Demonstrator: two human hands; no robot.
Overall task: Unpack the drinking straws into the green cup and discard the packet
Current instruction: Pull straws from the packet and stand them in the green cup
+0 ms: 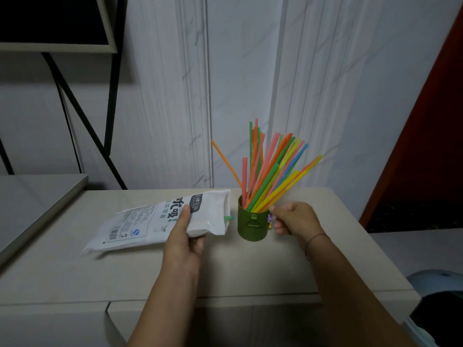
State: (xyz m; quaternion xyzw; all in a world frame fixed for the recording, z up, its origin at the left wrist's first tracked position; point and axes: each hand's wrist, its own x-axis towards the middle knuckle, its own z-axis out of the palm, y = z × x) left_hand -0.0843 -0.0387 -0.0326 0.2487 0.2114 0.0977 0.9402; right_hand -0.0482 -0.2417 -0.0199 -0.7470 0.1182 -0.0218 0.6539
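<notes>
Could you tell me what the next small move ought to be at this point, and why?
Probably draw out the last straw: a green straw tip pokes from the open end of the white plastic packet that the left hand holds, while the green metal cup, steadied by the right hand, already holds the coloured straws.

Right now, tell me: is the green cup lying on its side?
No. The green cup stands upright on the table, with the straws fanning out of its top.

The worktop's (75, 279) near edge is being left open; the middle is being blocked by the packet (160, 221) and cup (251, 227), straws (270, 171) fanning overhead.
</notes>
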